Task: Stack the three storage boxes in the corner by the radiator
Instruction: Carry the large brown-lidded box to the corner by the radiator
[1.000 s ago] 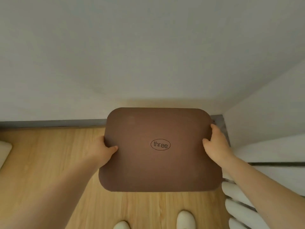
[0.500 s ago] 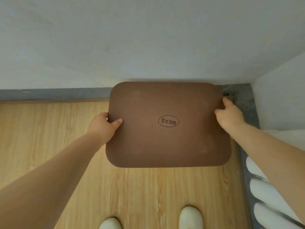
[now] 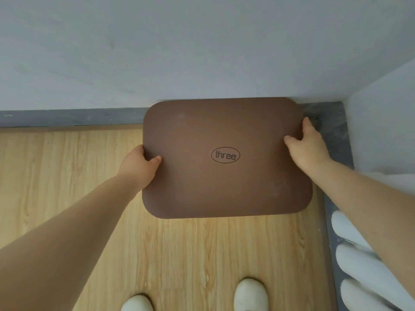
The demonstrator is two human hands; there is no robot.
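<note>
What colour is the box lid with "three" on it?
Brown, a plain matte lid, seen in the head view.

Light wood-look floor (image 3: 67, 187) runs under both arms. Two white shoes (image 3: 251, 296) stand on it, below & btwn the hands. Grey skirting (image 3: 56, 117) bounds it past the left hand (image 3: 137, 167); white radiator (image 3: 359, 265) below the right.

Brown box (image 3: 224, 187) marked "three", lid level

Single head-worn view, looking steeply down and forward over both hands (image 3: 224, 153) toward the floor (image 3: 67, 176) corner, close range.
</note>
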